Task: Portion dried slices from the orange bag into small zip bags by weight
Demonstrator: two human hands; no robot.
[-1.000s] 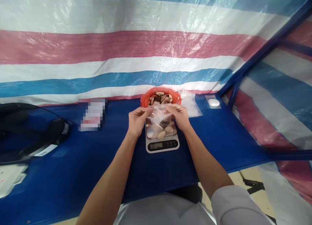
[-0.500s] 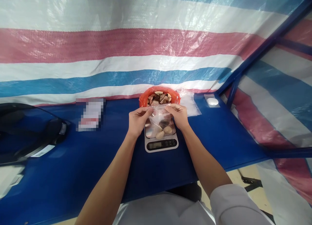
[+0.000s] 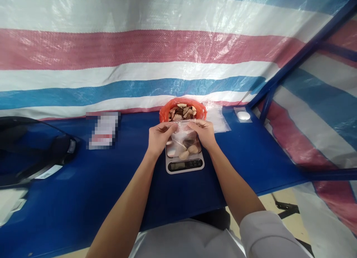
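Note:
Both hands pinch the top edge of a clear plastic zip bag (image 3: 180, 137), which hangs over a kitchen scale (image 3: 184, 169). My left hand (image 3: 160, 137) is closed on the bag's left top corner, and my right hand (image 3: 203, 133) grips it toward the right. Inside the bag lie several pale, flat pieces (image 3: 192, 149) and a darker one, gathered at its lower right. Just behind the hands, a red bag-lined container (image 3: 201, 108) holds many brown and cream pieces (image 3: 182, 111) of the same sort. Whether the bag rests on the scale's plate I cannot tell.
More clear plastic bags (image 3: 219, 118) lie right of the red container. A white rounded object (image 3: 243, 115) sits on a small clear packet at the far right. A blurred-out card (image 3: 105, 129) and a black strapped item (image 3: 60, 150) lie left on the blue table (image 3: 119, 191).
The hands still hold the bag at nearly the same place. The left thumb has slid slightly right along the bag's top edge, and the bag has shifted a little.

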